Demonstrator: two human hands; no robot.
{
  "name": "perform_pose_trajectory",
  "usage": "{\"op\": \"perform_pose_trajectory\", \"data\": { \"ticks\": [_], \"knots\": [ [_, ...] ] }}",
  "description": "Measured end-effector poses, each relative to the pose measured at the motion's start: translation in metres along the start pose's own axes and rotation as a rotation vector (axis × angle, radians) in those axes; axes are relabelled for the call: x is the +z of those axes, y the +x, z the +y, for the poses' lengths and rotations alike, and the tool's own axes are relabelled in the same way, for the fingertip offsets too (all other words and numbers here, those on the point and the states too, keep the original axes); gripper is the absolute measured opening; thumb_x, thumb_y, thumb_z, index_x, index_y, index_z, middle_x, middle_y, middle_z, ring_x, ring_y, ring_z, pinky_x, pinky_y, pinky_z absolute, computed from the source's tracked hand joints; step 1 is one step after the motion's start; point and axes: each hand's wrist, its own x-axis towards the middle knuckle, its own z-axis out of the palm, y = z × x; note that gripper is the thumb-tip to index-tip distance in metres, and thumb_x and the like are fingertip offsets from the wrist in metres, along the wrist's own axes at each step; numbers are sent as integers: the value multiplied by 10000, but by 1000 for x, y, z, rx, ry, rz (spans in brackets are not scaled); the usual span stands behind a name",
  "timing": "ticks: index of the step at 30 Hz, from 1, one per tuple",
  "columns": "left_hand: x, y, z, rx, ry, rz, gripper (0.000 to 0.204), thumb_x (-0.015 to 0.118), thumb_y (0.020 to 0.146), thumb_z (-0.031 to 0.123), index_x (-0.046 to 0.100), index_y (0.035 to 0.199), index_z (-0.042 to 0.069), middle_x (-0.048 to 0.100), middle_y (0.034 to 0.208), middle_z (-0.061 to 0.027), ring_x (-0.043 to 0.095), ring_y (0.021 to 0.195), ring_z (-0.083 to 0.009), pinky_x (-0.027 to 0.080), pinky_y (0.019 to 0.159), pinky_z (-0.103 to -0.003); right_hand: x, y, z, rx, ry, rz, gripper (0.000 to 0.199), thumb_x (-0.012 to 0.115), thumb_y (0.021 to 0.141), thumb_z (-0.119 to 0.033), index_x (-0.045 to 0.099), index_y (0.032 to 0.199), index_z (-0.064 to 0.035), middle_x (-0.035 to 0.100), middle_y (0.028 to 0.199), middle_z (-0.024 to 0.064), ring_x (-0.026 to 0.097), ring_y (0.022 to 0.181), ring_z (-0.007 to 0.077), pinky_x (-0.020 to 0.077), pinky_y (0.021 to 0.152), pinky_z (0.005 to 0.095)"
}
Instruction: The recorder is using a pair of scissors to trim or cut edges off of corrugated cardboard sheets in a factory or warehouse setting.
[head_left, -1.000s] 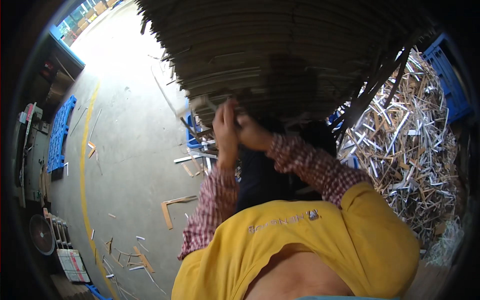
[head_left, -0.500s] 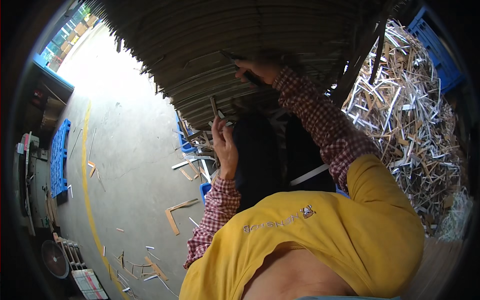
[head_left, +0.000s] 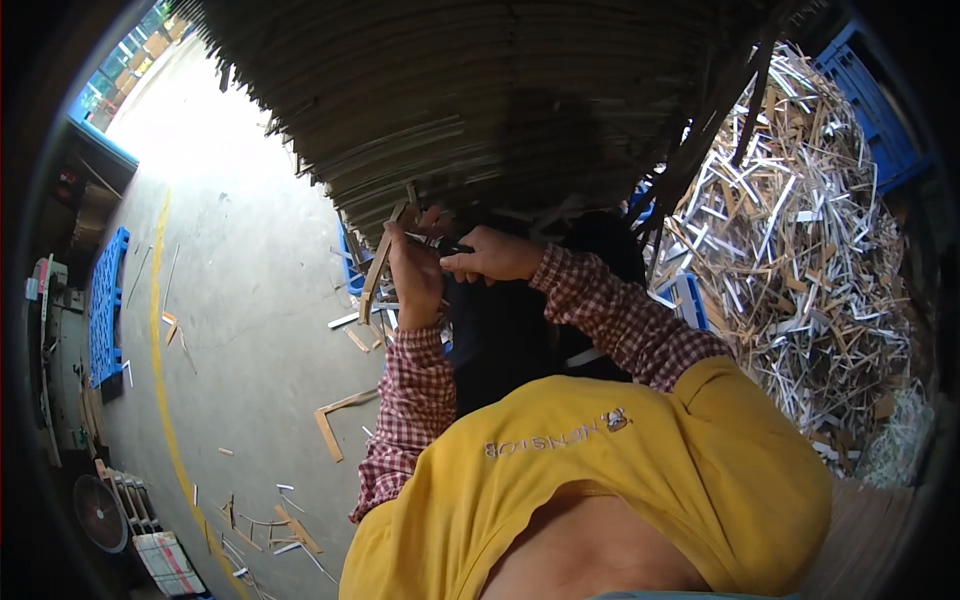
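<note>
Left hand [head_left: 415,280] and right hand [head_left: 498,253] worked close together, both bare.
The left stands with fingers upward and bent; the right reaches in from the side, fingers curled into a grip. The left forearm [head_left: 420,375] rises nearly upright, while the right forearm [head_left: 625,310] slants up and leftward (both sleeved almost to the wrist).

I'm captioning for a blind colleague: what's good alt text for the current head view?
A person's right hand grips a dark tool close to the left hand, which is at a brown strip, before a shadowed stack. White and brown scraps lie heaped at right; a yellow line marks the floor at left.
</note>
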Motion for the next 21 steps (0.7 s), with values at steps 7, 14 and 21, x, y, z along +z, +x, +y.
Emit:
{"op": "perform_pose_trajectory", "data": {
  "ticks": [7,14,21],
  "knots": [
    [-25,26,28,85,-266,378,479,256,860,445,382,1111,57,494,1047,-138,511,891,-256,436,721,-345,-61,47,-20,112,-121,5,379,518,756,-405,593,758,-34,597,829,55,532,727,121,449,549,254],
    [47,49,31,206,378,97,472,353,861,387,343,1184,43,481,1082,-130,478,942,-186,373,804,-281,-91,82,-29,184,215,139,344,495,799,-350,588,808,-19,574,791,70,526,721,127,461,548,277],
    [62,65,21,319,626,-127,461,322,875,379,385,1173,33,468,1088,-109,444,976,-169,341,828,-277,-80,79,-37,186,163,150,428,498,780,-402,598,772,14,533,898,103,502,766,179,460,621,316]
  ]
}}
